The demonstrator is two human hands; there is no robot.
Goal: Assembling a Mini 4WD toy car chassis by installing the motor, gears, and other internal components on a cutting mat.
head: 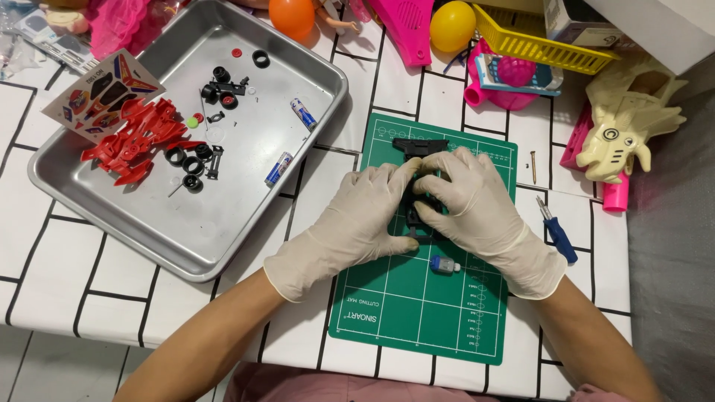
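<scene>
Both hands wear pale latex gloves and meet over a black plastic toy-car chassis (419, 146) lying on a green cutting mat (417, 305). My left hand (357, 219) grips the chassis from the left, my right hand (477, 212) from the right; the fingers hide most of it, only its far end and a strip between the hands show. A small blue-and-white motor (445, 265) lies on the mat just below the hands.
A metal tray (223, 223) at left holds a red car body shell (138, 141), black wheels (192, 167), small parts, two batteries (279, 168) and a sticker sheet (100, 93). A blue screwdriver (557, 232) and a screw (533, 167) lie right of the mat. Toys crowd the far edge.
</scene>
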